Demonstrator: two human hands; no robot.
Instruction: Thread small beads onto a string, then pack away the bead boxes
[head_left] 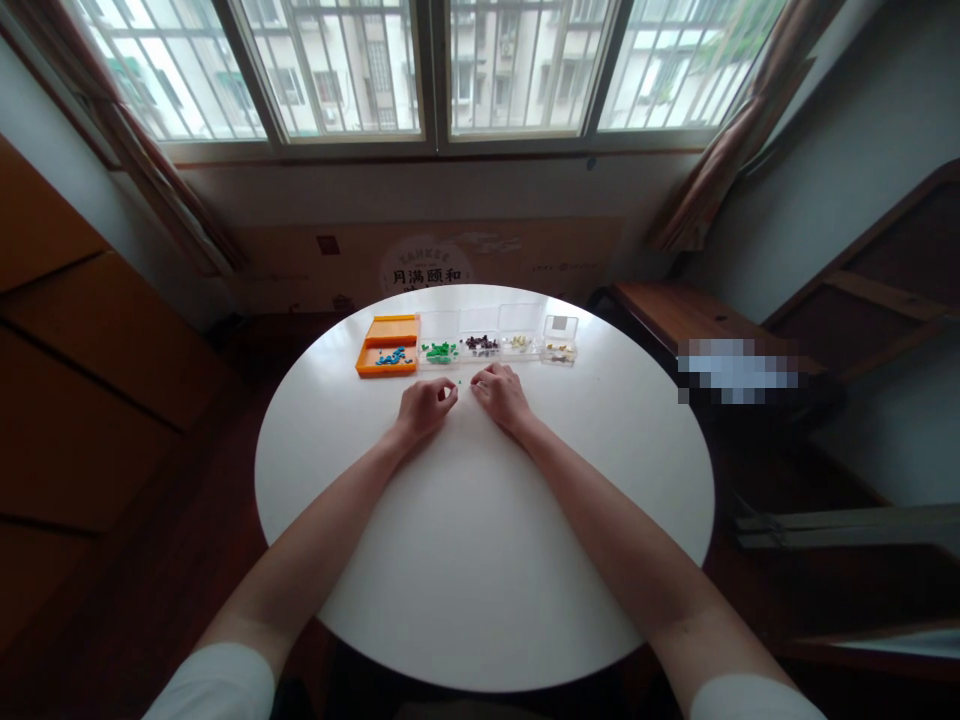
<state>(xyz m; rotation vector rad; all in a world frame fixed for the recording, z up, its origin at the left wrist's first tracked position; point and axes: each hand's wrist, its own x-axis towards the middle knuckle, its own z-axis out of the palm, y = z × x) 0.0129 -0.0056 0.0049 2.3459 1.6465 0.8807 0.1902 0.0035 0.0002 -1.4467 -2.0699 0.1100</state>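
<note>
My left hand [426, 405] rests on the white round table, thumb and index finger curled together into a ring. Whether anything tiny sits in that pinch is too small to tell. A tiny green piece [460, 382] lies on the tabletop between my two hands, close to the left fingertips. My right hand [501, 393] is closed with its fingers bent inward; what they hold, if anything, is hidden. Just beyond the hands stand an orange box [386, 370] with blue pieces [394, 356] and a clear box with green pieces [439, 352].
Farther right in the row are clear lidded boxes with dark brown pieces [481, 344], pale yellow pieces [519, 343] and gold-coloured pieces [560, 348]. The round table [480, 560] has a curved edge. A wooden bench [675, 310] stands at the right, below a barred window [517, 70].
</note>
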